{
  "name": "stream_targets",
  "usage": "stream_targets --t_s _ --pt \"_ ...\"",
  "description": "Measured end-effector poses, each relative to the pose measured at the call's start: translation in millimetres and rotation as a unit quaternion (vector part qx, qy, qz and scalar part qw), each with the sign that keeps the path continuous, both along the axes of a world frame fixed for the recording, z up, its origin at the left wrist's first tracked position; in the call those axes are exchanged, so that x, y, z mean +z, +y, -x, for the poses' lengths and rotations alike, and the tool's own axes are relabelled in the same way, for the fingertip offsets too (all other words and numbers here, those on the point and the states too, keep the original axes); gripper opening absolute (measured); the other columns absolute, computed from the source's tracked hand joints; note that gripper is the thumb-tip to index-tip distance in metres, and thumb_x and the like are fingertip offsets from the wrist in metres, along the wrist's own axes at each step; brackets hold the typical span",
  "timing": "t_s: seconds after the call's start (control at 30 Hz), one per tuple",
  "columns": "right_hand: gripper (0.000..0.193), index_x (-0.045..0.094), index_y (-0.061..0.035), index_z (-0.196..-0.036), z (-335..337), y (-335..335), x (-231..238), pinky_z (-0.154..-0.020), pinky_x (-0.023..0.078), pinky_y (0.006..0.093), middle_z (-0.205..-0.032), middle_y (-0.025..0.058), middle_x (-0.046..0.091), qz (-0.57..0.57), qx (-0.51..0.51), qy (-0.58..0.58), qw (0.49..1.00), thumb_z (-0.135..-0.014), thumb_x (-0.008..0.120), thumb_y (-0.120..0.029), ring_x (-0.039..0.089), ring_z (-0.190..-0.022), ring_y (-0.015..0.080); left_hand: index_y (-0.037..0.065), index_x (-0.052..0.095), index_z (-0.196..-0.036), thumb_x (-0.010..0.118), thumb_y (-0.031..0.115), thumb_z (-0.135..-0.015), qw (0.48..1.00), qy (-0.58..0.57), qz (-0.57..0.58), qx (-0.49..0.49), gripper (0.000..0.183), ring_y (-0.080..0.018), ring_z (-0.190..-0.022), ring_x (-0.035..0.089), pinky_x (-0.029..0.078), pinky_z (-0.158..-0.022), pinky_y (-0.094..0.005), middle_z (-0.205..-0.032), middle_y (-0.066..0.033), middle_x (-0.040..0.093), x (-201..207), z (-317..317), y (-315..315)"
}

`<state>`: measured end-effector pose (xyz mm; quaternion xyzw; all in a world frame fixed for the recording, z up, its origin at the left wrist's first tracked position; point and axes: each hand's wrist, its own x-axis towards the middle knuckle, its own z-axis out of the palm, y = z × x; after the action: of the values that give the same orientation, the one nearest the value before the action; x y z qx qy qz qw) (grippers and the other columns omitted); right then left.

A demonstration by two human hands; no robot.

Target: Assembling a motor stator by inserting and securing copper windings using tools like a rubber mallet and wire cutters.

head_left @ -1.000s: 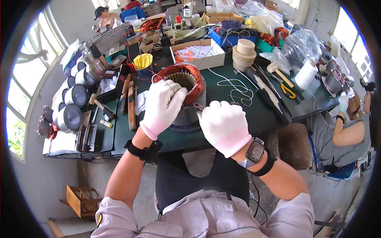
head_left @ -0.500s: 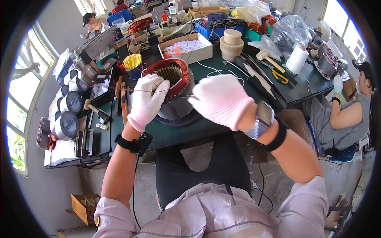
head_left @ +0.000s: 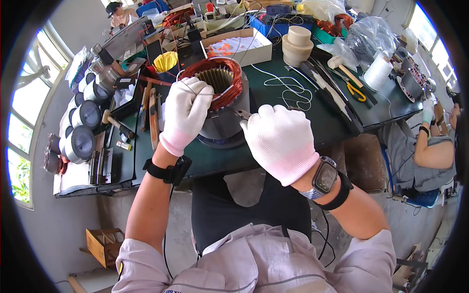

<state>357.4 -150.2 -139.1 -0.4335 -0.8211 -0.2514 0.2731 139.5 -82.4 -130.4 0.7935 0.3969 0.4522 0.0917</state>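
Note:
A motor stator (head_left: 221,124) with a ring of copper-red windings (head_left: 235,93) stands upright on the green-topped bench in front of me. My left hand (head_left: 187,111), in a white glove with a pink cuff, is closed at the near left rim of the windings. It pinches thin wire leads (head_left: 168,100). My gloved right hand (head_left: 281,136) is closed around pliers just right of the stator. Only the metal jaws of the pliers (head_left: 243,114) show clearly, pointing toward the stator; the fist hides most of the handles.
Wire spools (head_left: 82,144) and a mallet (head_left: 117,124) lie left. Behind the stator are an open white box (head_left: 264,51) and a yellow-lined cup (head_left: 166,62). Cream cylinders (head_left: 297,46), yellow-handled scissors (head_left: 356,92) and a white thread cone (head_left: 377,72) stand right, near another person (head_left: 425,151).
My right hand has moved down and slightly away from the stator, bringing the plier jaws into sight. My left hand stays at the winding rim. The whole view has shifted slightly.

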Motion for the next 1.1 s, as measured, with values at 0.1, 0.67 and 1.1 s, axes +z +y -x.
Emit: stream_targets --t_s 0.1,0.67,1.1 --pt "0.013 0.068 -0.0103 -0.075 11.9 7.8 1.8 -0.057 0.051 0.0368 -0.072 0.0052 0.06 0.015 0.003 -0.006 1.0 -0.083 0.072 -0.02 0.067 -0.068 0.0222 -0.003 0.064 -0.077 0.061 0.007 -0.092 0.999 0.019 -0.049 -0.006 0.018 -0.0353 -0.07 0.058 0.042 -0.067 -0.043 -0.071 -0.018 0.057 1.0 0.4 3.6" --pt "0.026 0.074 -0.0067 -0.079 -32.4 16.4 26.2 -0.065 0.057 0.0408 -0.078 0.0119 0.071 0.138 0.018 0.076 0.987 -0.093 0.069 -0.027 0.073 -0.074 0.0305 -0.005 0.064 -0.084 0.059 0.005 -0.095 0.998 0.048 -0.029 -0.003 0.015 -0.0227 -0.08 0.054 0.043 -0.078 -0.0354 -0.079 -0.0103 0.055 1.4 7.3 1.1" --pt "0.023 0.068 -0.0086 -0.075 -8.1 36.9 31.3 -0.061 0.052 0.0426 -0.069 0.0097 0.062 0.12 0.041 0.035 0.991 -0.088 0.076 -0.025 0.067 -0.068 0.0297 -0.003 0.056 -0.07 0.067 0.007 -0.093 1.0 0.0 0.021 -0.015 0.027 -0.0218 -0.067 0.048 0.039 -0.066 -0.0365 -0.067 -0.0082 0.048 2.0 7.3 18.4"
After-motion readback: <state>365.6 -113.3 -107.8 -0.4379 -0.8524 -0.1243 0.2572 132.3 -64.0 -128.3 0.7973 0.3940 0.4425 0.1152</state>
